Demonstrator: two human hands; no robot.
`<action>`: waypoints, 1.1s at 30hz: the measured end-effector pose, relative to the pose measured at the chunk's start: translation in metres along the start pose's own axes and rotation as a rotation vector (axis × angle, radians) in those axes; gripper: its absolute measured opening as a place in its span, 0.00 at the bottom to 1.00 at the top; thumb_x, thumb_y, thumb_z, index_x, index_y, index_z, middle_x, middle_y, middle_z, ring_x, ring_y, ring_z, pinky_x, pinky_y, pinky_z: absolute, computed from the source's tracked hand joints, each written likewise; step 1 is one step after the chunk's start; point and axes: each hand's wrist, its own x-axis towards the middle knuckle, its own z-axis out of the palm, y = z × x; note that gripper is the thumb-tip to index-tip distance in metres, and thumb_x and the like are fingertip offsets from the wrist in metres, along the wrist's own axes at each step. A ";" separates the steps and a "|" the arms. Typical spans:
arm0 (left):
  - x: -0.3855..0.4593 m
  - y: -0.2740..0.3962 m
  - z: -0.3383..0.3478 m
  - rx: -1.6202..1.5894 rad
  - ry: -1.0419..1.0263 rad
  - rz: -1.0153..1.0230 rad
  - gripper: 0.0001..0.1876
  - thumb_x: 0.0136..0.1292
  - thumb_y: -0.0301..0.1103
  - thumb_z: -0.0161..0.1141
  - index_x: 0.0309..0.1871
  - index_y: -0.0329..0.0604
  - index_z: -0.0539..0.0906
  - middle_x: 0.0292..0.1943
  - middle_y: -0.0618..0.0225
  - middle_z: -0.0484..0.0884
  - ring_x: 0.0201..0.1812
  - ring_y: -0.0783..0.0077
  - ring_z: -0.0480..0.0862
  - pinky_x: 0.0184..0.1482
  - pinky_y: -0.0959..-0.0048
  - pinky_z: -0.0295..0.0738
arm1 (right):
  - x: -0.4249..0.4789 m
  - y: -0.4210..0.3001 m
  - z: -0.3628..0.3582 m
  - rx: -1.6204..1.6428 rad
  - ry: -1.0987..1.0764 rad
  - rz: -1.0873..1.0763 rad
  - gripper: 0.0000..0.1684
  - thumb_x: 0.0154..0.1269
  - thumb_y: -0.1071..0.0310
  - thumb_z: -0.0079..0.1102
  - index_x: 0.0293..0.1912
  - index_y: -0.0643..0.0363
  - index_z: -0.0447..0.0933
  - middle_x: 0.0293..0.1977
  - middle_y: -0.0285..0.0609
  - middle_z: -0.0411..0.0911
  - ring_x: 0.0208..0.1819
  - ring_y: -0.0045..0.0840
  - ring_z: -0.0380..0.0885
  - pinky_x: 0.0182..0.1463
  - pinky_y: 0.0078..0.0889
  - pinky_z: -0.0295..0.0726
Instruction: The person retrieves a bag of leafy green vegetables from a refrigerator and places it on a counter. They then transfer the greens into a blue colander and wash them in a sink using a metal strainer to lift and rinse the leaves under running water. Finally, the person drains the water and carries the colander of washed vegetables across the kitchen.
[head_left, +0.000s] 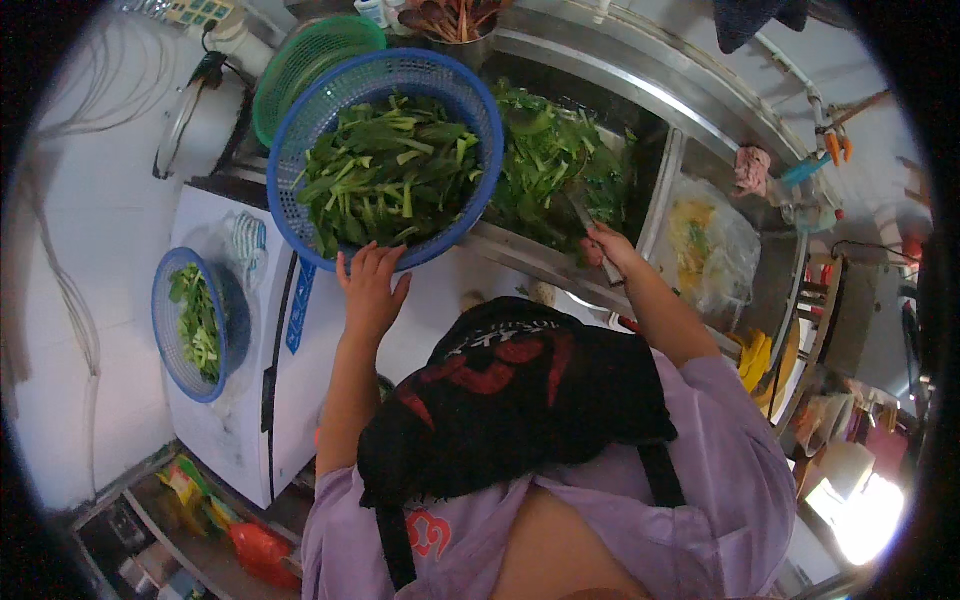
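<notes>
My left hand (373, 279) rests with spread fingers on the near rim of a large blue plastic colander (484, 97), which is heaped with cut leafy greens (390, 172). To its right, more loose greens (551, 150) fill a metal sink basin (660, 195). Over the near right part of those greens, my right hand (609, 251) is closed around the handle of a metal tool (581, 210), which looks like a knife or cleaver. The far end of the tool is among the leaves, so its shape there cannot be told.
A green plastic colander (274, 97) stands behind the blue one. A smaller blue colander (225, 330) with cut greens is on a white appliance (217, 427) at left. Right of the basin lies a clear plastic bag (727, 247) with food scraps. Yellow gloves (754, 360) hang further right.
</notes>
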 end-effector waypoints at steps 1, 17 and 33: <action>0.000 0.000 -0.001 0.002 0.000 0.000 0.23 0.53 0.38 0.63 0.54 0.54 0.75 0.50 0.72 0.75 0.61 0.64 0.67 0.67 0.46 0.42 | -0.008 -0.002 -0.001 -0.008 -0.001 -0.017 0.16 0.69 0.64 0.47 0.53 0.54 0.60 0.24 0.36 0.69 0.17 0.19 0.63 0.21 0.24 0.65; -0.002 0.000 -0.006 -0.015 0.039 0.003 0.23 0.52 0.39 0.63 0.53 0.54 0.75 0.48 0.72 0.75 0.59 0.65 0.68 0.65 0.45 0.46 | -0.185 -0.119 0.153 -0.433 0.123 -0.197 0.35 0.68 0.64 0.47 0.70 0.47 0.46 0.26 0.35 0.67 0.15 0.15 0.62 0.18 0.17 0.63; 0.001 0.001 0.000 -0.020 0.011 0.000 0.24 0.52 0.38 0.63 0.55 0.53 0.75 0.49 0.72 0.75 0.60 0.64 0.68 0.66 0.45 0.43 | -0.073 -0.108 0.030 -1.508 0.749 -0.565 0.34 0.66 0.66 0.49 0.69 0.44 0.51 0.47 0.58 0.74 0.45 0.50 0.76 0.47 0.43 0.75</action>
